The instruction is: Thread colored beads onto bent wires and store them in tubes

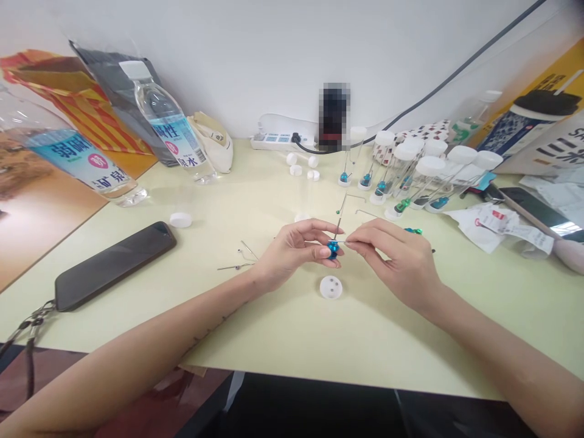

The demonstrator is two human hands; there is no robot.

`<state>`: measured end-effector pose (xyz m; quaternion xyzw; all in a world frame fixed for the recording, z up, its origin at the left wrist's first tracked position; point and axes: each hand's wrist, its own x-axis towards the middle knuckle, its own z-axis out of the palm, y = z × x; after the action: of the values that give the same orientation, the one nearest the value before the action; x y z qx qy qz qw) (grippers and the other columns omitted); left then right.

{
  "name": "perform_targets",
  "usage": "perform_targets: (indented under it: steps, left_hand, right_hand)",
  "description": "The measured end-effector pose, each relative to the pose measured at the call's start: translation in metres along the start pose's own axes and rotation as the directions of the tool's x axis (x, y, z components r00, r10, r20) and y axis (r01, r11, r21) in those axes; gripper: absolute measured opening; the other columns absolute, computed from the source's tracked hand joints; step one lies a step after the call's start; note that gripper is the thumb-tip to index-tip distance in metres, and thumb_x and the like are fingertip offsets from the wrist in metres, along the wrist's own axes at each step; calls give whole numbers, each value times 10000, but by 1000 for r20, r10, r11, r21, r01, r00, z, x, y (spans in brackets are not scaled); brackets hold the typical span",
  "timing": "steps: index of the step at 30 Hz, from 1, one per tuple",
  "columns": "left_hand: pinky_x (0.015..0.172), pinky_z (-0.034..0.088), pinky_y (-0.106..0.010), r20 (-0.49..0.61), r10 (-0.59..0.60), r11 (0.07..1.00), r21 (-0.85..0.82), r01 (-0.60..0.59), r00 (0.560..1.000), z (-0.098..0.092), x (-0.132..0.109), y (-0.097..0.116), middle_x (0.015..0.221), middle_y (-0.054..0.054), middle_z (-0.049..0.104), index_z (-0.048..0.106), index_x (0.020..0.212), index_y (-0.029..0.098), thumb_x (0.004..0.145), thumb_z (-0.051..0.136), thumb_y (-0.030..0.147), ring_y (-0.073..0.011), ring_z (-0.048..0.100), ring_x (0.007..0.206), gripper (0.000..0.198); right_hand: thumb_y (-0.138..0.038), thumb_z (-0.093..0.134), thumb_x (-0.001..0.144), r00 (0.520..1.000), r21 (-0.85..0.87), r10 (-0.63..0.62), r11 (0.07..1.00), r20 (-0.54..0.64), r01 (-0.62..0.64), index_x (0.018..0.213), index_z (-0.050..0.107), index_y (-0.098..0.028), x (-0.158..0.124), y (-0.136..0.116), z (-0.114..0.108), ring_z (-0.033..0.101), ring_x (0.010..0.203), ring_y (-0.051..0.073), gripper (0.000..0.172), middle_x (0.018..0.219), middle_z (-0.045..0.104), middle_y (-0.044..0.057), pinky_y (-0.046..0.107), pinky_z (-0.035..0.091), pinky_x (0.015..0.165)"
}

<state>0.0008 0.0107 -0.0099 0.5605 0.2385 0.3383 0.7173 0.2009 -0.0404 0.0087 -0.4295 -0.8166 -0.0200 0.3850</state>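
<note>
My left hand (287, 252) is closed around a small shiny blue metal piece (333, 250), from which a thin metal rod (338, 224) stands up with a small green bead on it. Close beside it, my right hand (396, 255) pinches the end of a thin silver pin (340, 242) that reaches to the blue piece; whether it enters the piece, I cannot tell. Below the hands lies a round white cap (331, 287) with several small holes. Loose thin rods (237, 266) lie left of my left hand. A green metal piece (413, 231) is partly hidden behind my right hand.
Several clear tubes with white caps (430, 165) stand at the back right, holding blue and green pieces. Small white caps (295, 170) lie near a power strip (283, 141). A black phone (116, 264) and water bottles (171, 125) are at left, paper slips (499, 228) at right.
</note>
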Motion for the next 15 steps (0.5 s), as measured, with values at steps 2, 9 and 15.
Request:
perform_targets:
  steps: [2,9,15]
  left_hand:
    - [736,581,-322,-10,0,1000,-5,0,1000,0,0,0,886,-56,714,653,1050,194,772,713,228,-180,708,734,286]
    - [827,577,-383,-76,57,998,-12,-58,995,-2,1,0,907,-51,692,658,1043,202,776,706,226,-201,701,825,272]
    - [840,575,-382,-100,102,995,-8,-104,990,-2,1,1,882,-33,672,661,1013,202,781,699,201,-197,705,816,235]
  right_hand:
    - [-101,500,906,999,-52,-36,998,-16,35,870,633,-199,1,0,-2,635,716,123,169,810,693,26,231,478,634]
    - [-65,520,873,989,-232,-147,963,-31,136,911,624,-212,2,-1,-11,644,692,145,184,784,705,29,248,480,634]
    - [-73,545,868,979,-316,-204,928,18,199,929,612,-201,1,-1,-9,625,653,138,157,731,694,11,254,454,623]
